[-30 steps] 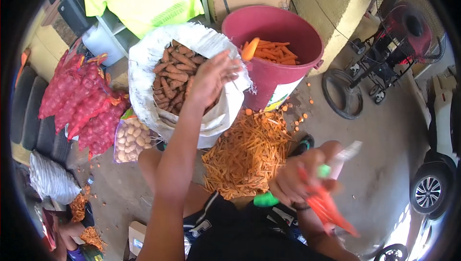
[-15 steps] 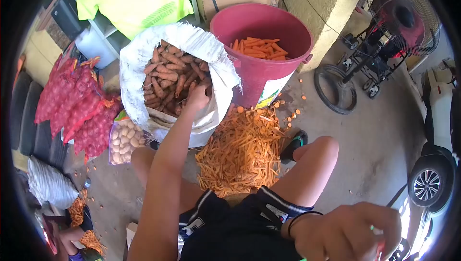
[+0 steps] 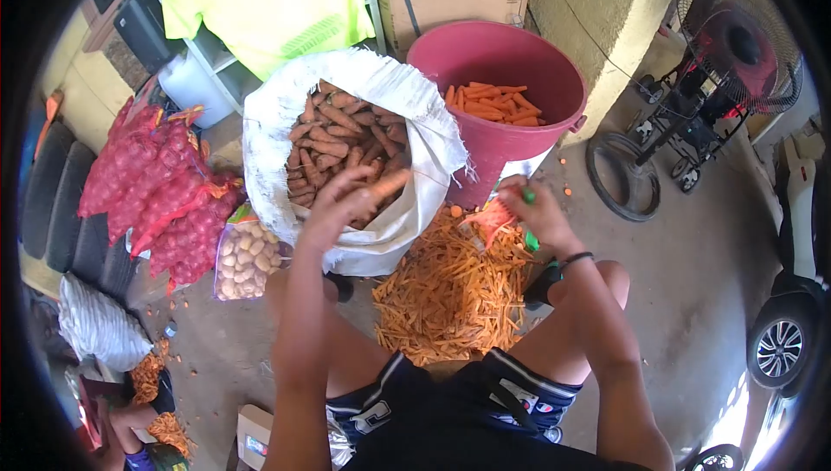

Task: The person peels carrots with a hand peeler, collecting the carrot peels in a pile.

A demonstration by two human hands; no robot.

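Note:
My left hand (image 3: 339,211) is closed around one unpeeled carrot (image 3: 388,183), over the near rim of the white sack (image 3: 433,138). Unpeeled carrots (image 3: 346,129) fill the sack. To the right, my right hand (image 3: 535,211) grips a small tool (image 3: 529,196) with green parts; its exact shape is unclear. Red material (image 3: 493,218) hangs beside that hand. Below both hands lies a heap of orange peelings (image 3: 450,298) between my legs. Behind the right hand stands a red bucket (image 3: 498,47) holding peeled carrots (image 3: 493,105).
Red net bags of onions (image 3: 147,177) and a bag of potatoes (image 3: 247,259) lie left. A fan (image 3: 736,47), a tyre (image 3: 623,177) and a wheel (image 3: 773,345) are at right. Part of another person (image 3: 130,423) shows at lower left.
My left hand has come out of the sack with a carrot. My right hand has moved from the lower right up above the peelings. The view has shifted slightly.

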